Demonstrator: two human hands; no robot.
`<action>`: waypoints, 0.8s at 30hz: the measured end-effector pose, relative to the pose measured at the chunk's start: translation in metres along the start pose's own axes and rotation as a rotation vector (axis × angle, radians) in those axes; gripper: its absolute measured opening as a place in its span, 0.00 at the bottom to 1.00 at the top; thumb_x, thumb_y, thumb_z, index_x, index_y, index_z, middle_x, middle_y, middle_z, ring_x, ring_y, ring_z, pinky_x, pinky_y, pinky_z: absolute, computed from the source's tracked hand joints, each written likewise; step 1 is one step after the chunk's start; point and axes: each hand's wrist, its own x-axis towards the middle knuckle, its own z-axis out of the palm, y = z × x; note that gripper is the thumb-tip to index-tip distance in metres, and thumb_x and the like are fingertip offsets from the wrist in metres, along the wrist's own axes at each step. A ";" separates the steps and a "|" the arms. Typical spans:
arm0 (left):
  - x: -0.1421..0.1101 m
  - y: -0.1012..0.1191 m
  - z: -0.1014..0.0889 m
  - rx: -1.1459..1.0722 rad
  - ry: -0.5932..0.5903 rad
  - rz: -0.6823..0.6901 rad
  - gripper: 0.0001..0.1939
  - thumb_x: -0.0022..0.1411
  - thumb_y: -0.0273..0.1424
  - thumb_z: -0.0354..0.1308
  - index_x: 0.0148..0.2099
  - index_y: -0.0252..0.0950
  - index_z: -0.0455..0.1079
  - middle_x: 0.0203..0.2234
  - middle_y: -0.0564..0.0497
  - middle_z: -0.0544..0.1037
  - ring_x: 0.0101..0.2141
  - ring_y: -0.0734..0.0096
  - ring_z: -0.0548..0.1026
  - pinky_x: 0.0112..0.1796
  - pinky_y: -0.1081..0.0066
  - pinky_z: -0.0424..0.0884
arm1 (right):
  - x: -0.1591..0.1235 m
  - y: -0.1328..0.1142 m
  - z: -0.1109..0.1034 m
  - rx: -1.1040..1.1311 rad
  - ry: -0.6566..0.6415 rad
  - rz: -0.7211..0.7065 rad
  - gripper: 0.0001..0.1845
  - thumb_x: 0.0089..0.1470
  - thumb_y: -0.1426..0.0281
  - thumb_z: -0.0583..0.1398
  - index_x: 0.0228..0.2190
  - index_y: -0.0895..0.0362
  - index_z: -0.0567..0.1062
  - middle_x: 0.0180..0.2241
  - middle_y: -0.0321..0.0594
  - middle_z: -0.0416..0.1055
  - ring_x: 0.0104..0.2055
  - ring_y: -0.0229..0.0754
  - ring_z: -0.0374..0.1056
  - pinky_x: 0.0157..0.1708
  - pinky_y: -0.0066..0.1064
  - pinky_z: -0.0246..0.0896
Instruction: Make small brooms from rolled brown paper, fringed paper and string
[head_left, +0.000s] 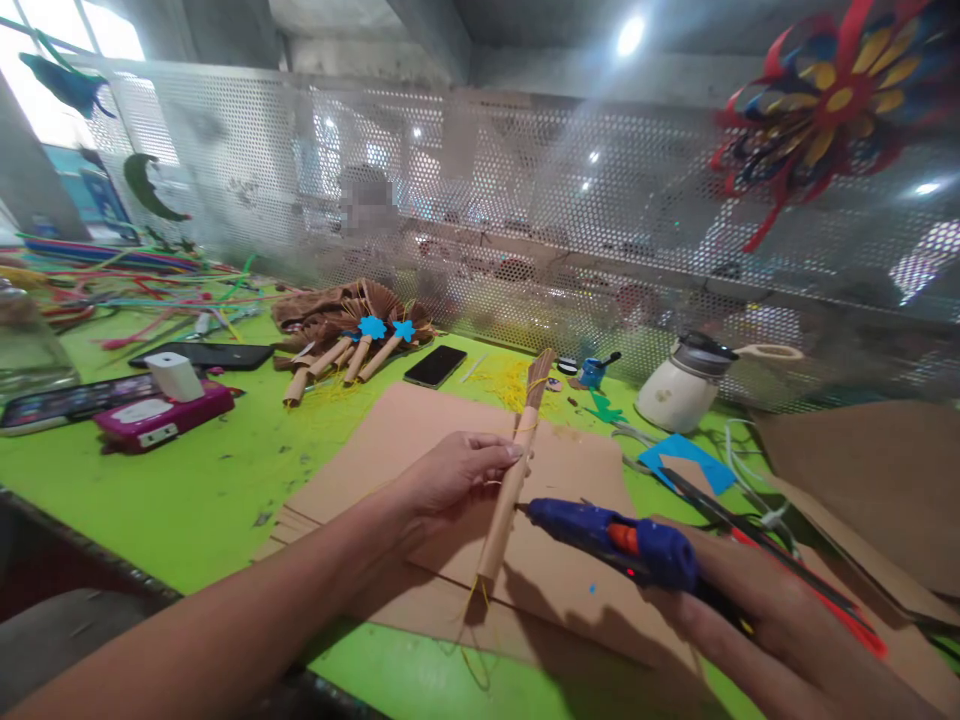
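My left hand is closed around a rolled brown paper tube, held at a slant above the brown paper sheets. Pleated paper and yellow string stick out of the tube's upper end, and more string hangs from its lower end. In my right hand is a blue glue gun, its nozzle at the tube's right side just below my left fingers. Whether the nozzle touches the paper I cannot tell. A small red light glows on the gun.
Behind, to the left, lie several brown paper fans with blue flower shapes. A black phone, white jug, purple power strip and scissors surround the sheets. A perforated metal screen closes off the table's back.
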 end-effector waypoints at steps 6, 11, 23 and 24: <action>-0.002 0.000 0.004 0.011 -0.042 0.004 0.08 0.46 0.30 0.66 0.28 0.30 0.73 0.22 0.55 0.72 0.24 0.82 0.64 0.28 0.76 0.59 | 0.008 0.004 0.000 0.005 0.043 -0.001 0.17 0.54 0.67 0.55 0.45 0.53 0.74 0.37 0.40 0.77 0.37 0.45 0.74 0.32 0.27 0.71; -0.002 0.000 0.004 0.008 -0.033 0.006 0.08 0.47 0.30 0.66 0.29 0.30 0.74 0.24 0.53 0.73 0.25 0.81 0.66 0.30 0.76 0.60 | 0.005 0.005 -0.002 0.002 0.021 -0.004 0.17 0.54 0.67 0.55 0.45 0.53 0.74 0.37 0.39 0.77 0.36 0.45 0.74 0.31 0.27 0.71; 0.000 0.000 0.001 -0.020 0.015 0.007 0.08 0.47 0.30 0.66 0.30 0.29 0.74 0.24 0.51 0.74 0.26 0.78 0.68 0.31 0.76 0.63 | -0.005 0.001 0.002 -0.032 0.009 0.002 0.19 0.53 0.63 0.55 0.46 0.53 0.75 0.39 0.44 0.77 0.36 0.47 0.75 0.31 0.31 0.73; 0.000 -0.001 0.001 -0.019 0.010 0.007 0.08 0.47 0.30 0.66 0.30 0.29 0.74 0.24 0.51 0.74 0.26 0.79 0.68 0.31 0.76 0.63 | -0.003 0.001 0.001 -0.021 0.000 0.002 0.19 0.54 0.63 0.55 0.46 0.53 0.75 0.38 0.44 0.77 0.35 0.47 0.75 0.30 0.31 0.73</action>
